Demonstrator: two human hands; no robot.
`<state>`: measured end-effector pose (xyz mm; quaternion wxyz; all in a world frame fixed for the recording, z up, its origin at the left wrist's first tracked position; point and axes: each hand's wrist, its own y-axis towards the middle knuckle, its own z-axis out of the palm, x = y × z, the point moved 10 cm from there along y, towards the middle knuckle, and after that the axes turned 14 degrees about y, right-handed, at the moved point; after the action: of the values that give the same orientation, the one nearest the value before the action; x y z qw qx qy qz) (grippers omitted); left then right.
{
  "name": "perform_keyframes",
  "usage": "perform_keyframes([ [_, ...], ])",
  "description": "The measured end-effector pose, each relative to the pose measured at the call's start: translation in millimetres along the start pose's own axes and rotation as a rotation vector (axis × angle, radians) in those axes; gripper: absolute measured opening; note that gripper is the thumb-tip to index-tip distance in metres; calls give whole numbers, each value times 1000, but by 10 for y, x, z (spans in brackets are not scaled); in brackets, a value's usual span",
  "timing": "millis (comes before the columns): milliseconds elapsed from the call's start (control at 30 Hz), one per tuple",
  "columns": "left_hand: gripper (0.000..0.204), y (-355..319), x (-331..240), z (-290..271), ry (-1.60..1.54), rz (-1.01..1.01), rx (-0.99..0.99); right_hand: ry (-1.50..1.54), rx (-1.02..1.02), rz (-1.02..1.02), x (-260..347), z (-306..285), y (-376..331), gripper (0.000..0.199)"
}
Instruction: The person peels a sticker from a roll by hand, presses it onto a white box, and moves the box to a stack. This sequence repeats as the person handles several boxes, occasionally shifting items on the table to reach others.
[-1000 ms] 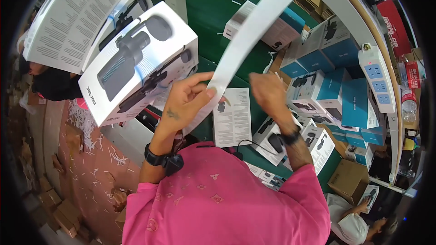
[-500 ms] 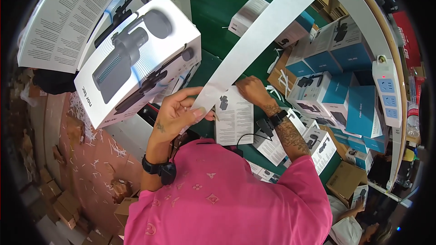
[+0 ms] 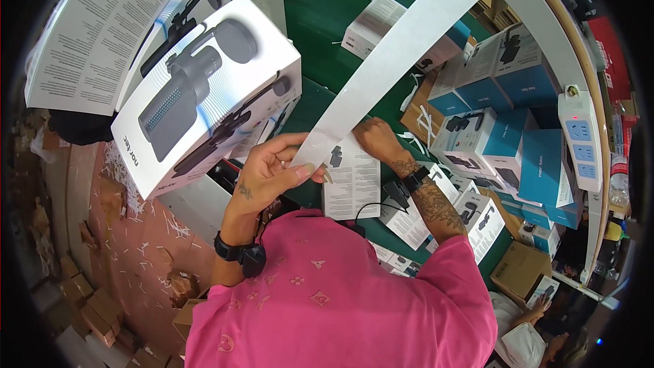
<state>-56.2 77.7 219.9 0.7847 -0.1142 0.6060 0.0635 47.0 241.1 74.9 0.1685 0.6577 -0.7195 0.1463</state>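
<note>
Two hands now work one white printed leaflet (image 3: 351, 180), which lies just above the green table (image 3: 340, 48), close in front of the pink-shirted chest. Compared with a second ago, the left hand (image 3: 272, 170) has slid down and inward, so its grip is closed on the leaflet's upper left corner, thumb and forefinger pinching the paper. The right hand (image 3: 375, 140) has dropped too; its fingers curl over the leaflet's top edge, pressing on it, though I cannot tell whether that grip truly clamps the sheet. My reading is that the sheet is being folded or squared up, with both hands settled on it rather than reaching.

The leaflet's long axis runs away from the body, its top end pointing up-picture toward the hands.

Beyond the right grip, a long white strip (image 3: 409, 54) slants up and to the right. Left of the left grip stands a large white microphone box (image 3: 204, 95); right of the right grip, blue-and-white boxes (image 3: 504, 123) are stacked.
</note>
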Motion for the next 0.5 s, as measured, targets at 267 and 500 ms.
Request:
perform_keyframes([
  [267,50,-41,4,-49,20,-6,-14,4,-10,134,293,171,-286,82],
  [500,45,-193,27,26,-20,-13,-26,111,-47,217,269,514,-68,118],
])
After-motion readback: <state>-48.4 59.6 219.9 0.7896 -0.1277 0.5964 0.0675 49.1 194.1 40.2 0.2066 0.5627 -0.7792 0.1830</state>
